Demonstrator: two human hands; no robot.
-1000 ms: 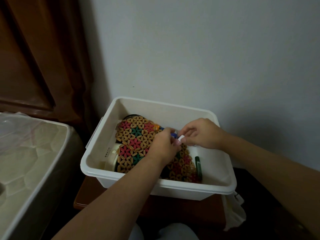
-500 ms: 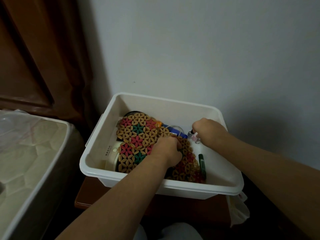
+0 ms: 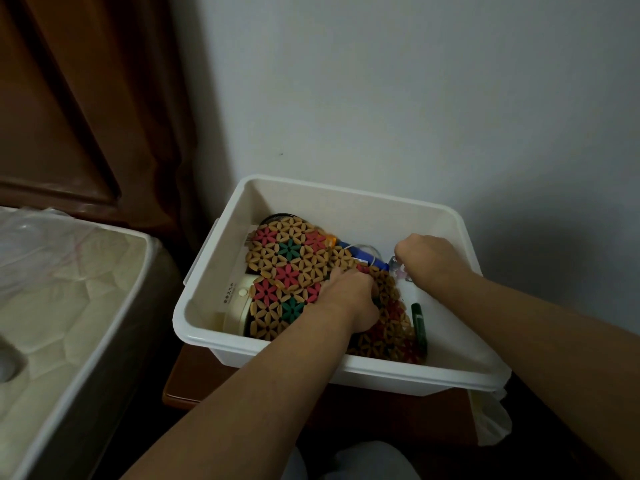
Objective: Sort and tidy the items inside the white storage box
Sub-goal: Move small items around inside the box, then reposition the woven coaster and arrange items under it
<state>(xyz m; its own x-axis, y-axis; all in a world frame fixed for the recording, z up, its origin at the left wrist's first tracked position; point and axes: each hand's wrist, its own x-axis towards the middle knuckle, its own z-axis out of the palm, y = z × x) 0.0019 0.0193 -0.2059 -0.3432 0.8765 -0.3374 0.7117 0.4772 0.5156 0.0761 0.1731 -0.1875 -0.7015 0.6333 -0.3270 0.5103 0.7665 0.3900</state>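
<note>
Nearest: grey-clad knees at bottom edge, both forearms reaching forward over near rim of white storage box (image 3: pixel 381 370), set on a dark wooden stand (image 3: pixel 194 386). Mattress (image 3: pixel 69 306) to the left, apart from the box.

Inside box, near side: left hand (image 3: pixel 349 299) knuckles-up on the flower-pattern mat (image 3: pixel 291 271), fingers curled down over the mat's middle ridge; looks like a grip on the mat edge or something beneath, fingertips hidden, so held object not confirmed. Dark green tube (image 3: pixel 419 323) flat on box floor just right of the mat, untouched. White round container (image 3: pixel 237 306) partly under the mat's left edge.

Further in: right hand (image 3: pixel 427 259) fisted, fingers curled round a small clear bottle (image 3: pixel 400 271) near the right wall; only a bit of glass visible below the fist. Blue pen-like item (image 3: pixel 360 255) and a thin white cord on the mat's far end, between the hands. Dark round object at far left corner, mostly covered.

Judged step: clearing small loose items off and around the mat. To do well: keep bottle upright, lift straight up clear of the cord to avoid snagging; hold mat steady with left hand so the pen does not roll off underneath; group small items against one wall before flattening the mat.

Beyond: pale wall, brown curtain (image 3: pixel 104 98) at left.
</note>
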